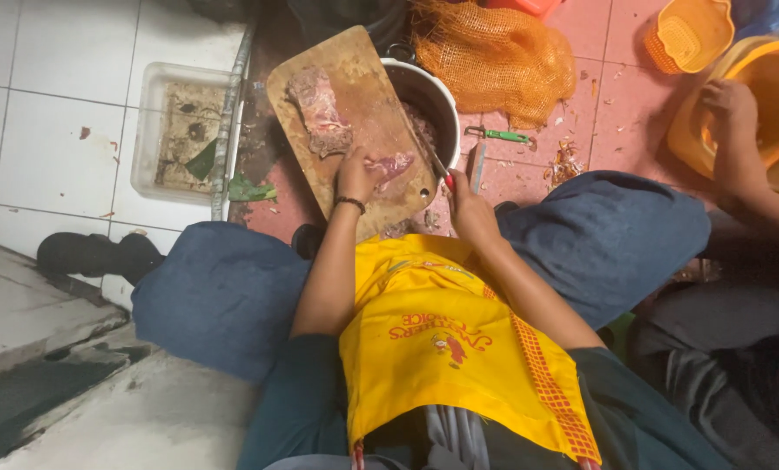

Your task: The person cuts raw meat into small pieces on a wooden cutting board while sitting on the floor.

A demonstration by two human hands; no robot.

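Observation:
I look down at a wooden cutting board point(372, 113) on the floor between my knees. A large slab of raw meat point(318, 109) lies on its far part. My left hand point(356, 174) presses a small pink piece of meat point(395, 164) onto the board. My right hand point(466, 202) grips a knife point(439, 165) whose blade points at that piece. A metal pot point(426, 94) holding cut meat stands just beyond the board's right edge.
An orange mesh sack point(494, 57) lies behind the pot. A green-handled peeler point(499, 135) rests on the pink tiles. Another person's hand point(731, 100) reaches into a yellow basin point(777, 96) at right. A white plastic tray point(176, 130) sits at left.

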